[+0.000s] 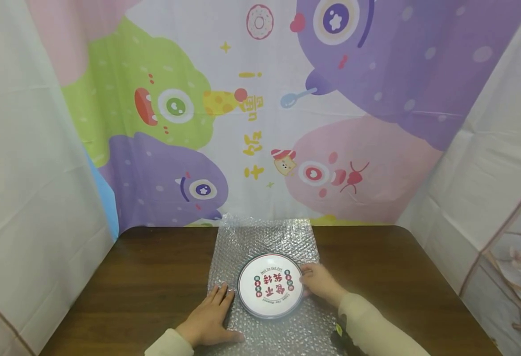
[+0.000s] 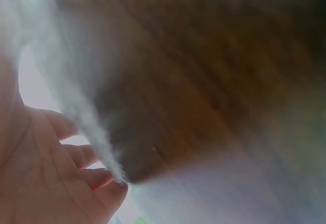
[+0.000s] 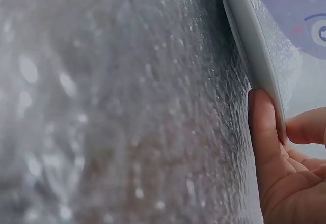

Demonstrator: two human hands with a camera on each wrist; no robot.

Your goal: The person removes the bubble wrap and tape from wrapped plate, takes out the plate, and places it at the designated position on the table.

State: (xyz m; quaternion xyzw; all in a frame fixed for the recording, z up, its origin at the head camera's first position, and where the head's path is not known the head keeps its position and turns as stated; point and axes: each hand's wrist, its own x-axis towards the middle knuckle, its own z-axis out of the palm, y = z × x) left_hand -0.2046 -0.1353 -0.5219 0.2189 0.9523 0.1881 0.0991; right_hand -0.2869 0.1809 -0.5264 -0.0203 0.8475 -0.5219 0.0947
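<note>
A round white plate with a dark rim line and red and green printed characters lies on a sheet of bubble wrap. My right hand pinches the plate's right edge. In the right wrist view the rim of the plate sits between the thumb and fingers of that hand, close against the wrap. On the left, my other hand rests with spread, fairly straight fingers on the wrap's left edge, beside the plate. The left wrist view has its palm and fingertips along the wrap's edge.
Under the wrap is a dark brown wooden table with rounded far corners. A curtain with cartoon monsters hangs behind its far edge. Pale cloth sides rise at left and right. A dark band with a green bit is at the right wrist.
</note>
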